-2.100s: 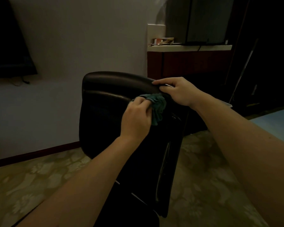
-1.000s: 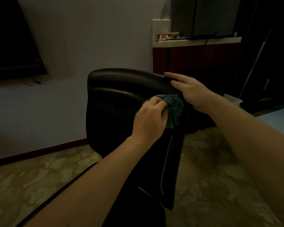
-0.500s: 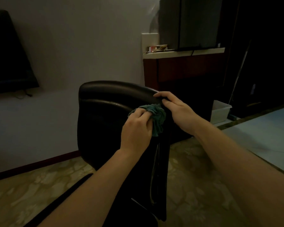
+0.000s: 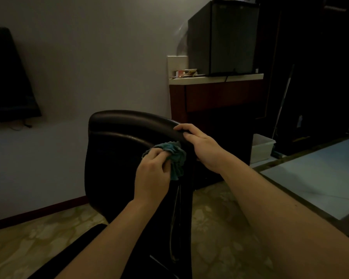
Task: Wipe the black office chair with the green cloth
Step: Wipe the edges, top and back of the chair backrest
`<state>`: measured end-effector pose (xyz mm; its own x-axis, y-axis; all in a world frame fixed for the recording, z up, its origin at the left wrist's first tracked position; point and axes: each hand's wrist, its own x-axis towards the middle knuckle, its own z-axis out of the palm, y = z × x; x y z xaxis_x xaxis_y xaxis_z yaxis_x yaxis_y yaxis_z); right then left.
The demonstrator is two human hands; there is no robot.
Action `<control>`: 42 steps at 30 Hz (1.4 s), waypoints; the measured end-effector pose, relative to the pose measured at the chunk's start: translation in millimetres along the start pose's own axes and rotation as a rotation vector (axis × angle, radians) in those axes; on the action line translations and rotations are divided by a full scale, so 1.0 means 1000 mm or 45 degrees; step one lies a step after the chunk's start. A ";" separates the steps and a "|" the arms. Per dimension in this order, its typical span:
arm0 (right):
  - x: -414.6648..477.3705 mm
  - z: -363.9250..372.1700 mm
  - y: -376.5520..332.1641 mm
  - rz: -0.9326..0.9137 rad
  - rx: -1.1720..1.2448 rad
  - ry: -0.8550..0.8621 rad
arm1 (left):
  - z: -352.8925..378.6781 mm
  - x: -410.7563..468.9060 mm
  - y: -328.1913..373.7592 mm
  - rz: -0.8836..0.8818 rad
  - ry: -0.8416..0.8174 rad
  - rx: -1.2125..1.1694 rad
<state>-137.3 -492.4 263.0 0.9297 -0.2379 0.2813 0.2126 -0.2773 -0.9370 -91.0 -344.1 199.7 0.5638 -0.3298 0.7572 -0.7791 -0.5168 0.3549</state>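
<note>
The black office chair (image 4: 117,154) stands in front of me with its leather backrest facing me, dim in low light. My left hand (image 4: 152,174) is closed around the bunched green cloth (image 4: 174,158) and presses it against the upper right part of the backrest. My right hand (image 4: 199,146) grips the top right edge of the backrest, fingers curled over the rim. An armrest (image 4: 75,252) shows dark at the lower left. The seat and base are hidden.
A dark wood cabinet (image 4: 216,101) with a black mini fridge (image 4: 222,37) stands behind the chair on the right. A white bin (image 4: 262,150) sits on the floor beside it. A dark screen (image 4: 8,77) hangs on the left wall. A pale mat (image 4: 318,174) lies right.
My view has shifted, so the chair sits lower in the frame. Both hands stay on the upper right of the backrest; the cloth has slid slightly lower on it.
</note>
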 end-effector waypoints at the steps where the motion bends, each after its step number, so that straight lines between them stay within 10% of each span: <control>1: -0.001 0.000 0.000 -0.007 -0.011 0.009 | 0.002 -0.005 0.005 0.048 -0.012 -0.013; 5: -0.003 0.002 0.000 -0.033 -0.057 0.031 | 0.002 -0.016 0.013 0.264 -0.110 0.022; 12: -0.010 0.005 0.001 -0.067 -0.031 0.066 | -0.006 -0.014 -0.003 -0.039 0.003 -0.055; 21: -0.022 0.008 0.003 -0.132 -0.079 0.135 | -0.013 -0.032 0.011 0.470 -0.133 0.116; 26: -0.032 0.014 -0.001 -0.132 -0.137 0.176 | -0.027 -0.027 0.006 0.134 0.044 -0.054; 35: -0.061 0.026 -0.004 -0.220 -0.051 0.269 | -0.024 -0.067 0.011 0.521 -0.095 0.047; 42: -0.101 0.035 0.051 -0.052 0.146 0.290 | -0.034 -0.090 -0.009 0.311 -0.057 -0.049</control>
<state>-209.5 -450.3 179.4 0.8306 -0.4355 0.3469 0.2937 -0.1866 -0.9375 -144.1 -283.2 146.7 0.3682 -0.4762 0.7986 -0.9031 -0.3873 0.1855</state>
